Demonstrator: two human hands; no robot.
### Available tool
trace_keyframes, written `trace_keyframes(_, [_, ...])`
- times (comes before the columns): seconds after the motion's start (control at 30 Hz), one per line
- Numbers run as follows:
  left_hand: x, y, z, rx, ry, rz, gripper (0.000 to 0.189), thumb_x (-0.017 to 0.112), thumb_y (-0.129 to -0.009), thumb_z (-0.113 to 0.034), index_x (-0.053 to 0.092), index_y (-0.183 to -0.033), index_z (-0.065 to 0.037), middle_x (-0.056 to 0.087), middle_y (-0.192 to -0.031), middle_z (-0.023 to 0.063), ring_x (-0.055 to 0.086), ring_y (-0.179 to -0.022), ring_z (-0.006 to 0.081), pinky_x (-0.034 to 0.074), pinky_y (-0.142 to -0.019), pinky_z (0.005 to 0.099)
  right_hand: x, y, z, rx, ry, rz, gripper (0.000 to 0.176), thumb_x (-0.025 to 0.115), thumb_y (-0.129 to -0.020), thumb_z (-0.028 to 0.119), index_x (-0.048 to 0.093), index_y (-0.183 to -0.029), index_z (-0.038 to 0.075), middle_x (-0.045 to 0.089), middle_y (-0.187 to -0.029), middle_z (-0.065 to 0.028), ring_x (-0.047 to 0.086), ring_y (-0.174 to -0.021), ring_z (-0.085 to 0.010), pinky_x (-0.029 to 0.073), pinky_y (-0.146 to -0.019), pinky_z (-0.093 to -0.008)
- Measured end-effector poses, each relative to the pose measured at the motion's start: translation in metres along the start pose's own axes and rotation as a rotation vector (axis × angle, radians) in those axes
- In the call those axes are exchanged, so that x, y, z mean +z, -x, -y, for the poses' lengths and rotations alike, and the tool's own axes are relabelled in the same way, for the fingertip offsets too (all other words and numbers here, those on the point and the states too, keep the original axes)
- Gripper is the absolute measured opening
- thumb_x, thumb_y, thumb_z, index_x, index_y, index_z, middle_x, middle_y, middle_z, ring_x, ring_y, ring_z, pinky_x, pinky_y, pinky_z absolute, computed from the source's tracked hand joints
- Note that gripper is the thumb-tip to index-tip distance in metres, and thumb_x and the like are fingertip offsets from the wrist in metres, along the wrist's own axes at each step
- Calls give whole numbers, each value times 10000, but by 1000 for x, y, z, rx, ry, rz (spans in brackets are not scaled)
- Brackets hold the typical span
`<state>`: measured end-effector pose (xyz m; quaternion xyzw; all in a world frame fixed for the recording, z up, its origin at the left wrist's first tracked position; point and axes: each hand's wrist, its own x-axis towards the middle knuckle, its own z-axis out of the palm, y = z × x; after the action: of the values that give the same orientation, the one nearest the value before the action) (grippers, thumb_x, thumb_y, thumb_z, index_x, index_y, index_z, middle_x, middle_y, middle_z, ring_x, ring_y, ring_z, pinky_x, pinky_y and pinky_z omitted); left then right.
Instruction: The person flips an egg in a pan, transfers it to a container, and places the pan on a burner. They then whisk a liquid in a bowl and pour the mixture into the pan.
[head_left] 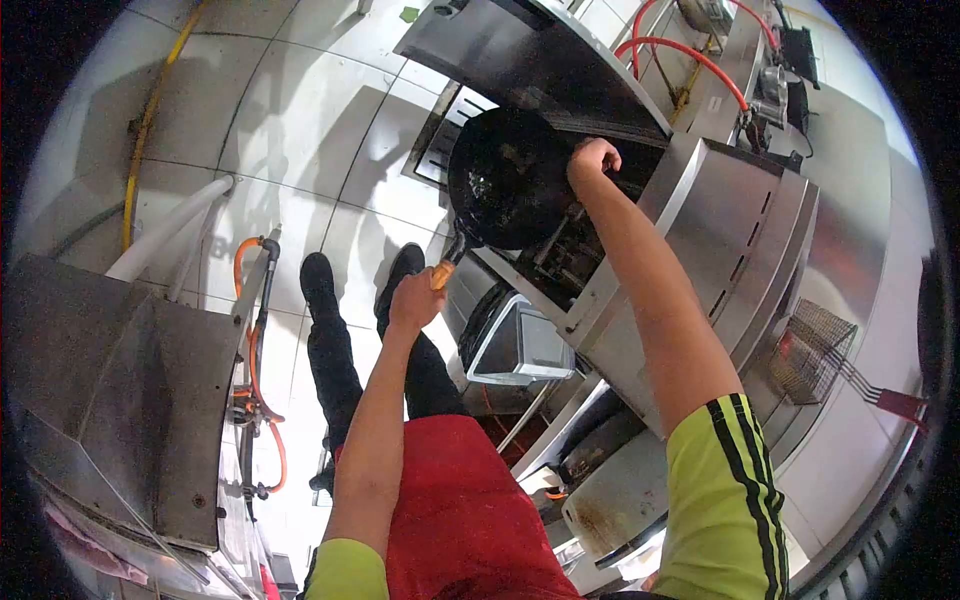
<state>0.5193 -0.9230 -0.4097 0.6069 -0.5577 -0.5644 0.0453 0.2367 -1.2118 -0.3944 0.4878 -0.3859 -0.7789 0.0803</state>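
A black wok point(510, 180) with a wooden-ended handle point(442, 274) is in front of me, over the edge of an open steel cabinet. My left hand point(416, 302) is closed around the wooden grip. At the wok's far right rim is my right hand point(595, 160), its fingers curled in; what they hold, if anything, is hidden. The dark cabinet interior point(575, 250) with metal parts shows below and beside the wok. A floor drain grate point(437, 150) lies partly behind the wok.
The steel cabinet door point(535, 65) stands open at the top. A fryer basket point(815, 350) is on the right, near a steel counter point(740, 220). A grey bin point(522, 345) sits below the wok. Orange hoses point(270, 400) run along the steel unit point(130, 400) at left.
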Motion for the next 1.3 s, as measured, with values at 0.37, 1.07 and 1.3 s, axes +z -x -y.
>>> trace_keyframes(0.37, [-3, 4, -7, 20, 37, -65, 311, 683, -812, -262, 617, -955, 7, 679, -867, 242, 661, -845, 435, 536, -767, 501, -3, 31, -36, -159, -340, -249, 224, 704, -828, 144, 750, -1017, 33, 734, -1055, -110, 733, -875, -250, 598, -532, -385])
trace_keyframes(1.07, [25, -2, -7, 75, 76, -110, 327, 709, -785, -254, 631, -948, 19, 690, -868, 237, 672, -852, 416, 544, -766, 481, 8, 296, -181, -708, -718, -693, 222, 542, -850, -37, 633, -1036, 43, 659, -1038, -113, 627, -1053, -305, 491, -920, -439])
trace_keyframes(1.3, [32, 1, -10, 73, 90, -137, 320, 707, -790, -236, 628, -960, 23, 689, -864, 237, 674, -847, 413, 544, -758, 479, 68, 469, -173, -972, -1161, -409, 282, 584, -850, 39, 619, -1130, 44, 661, -1047, -149, 656, -967, -352, 542, -841, -434])
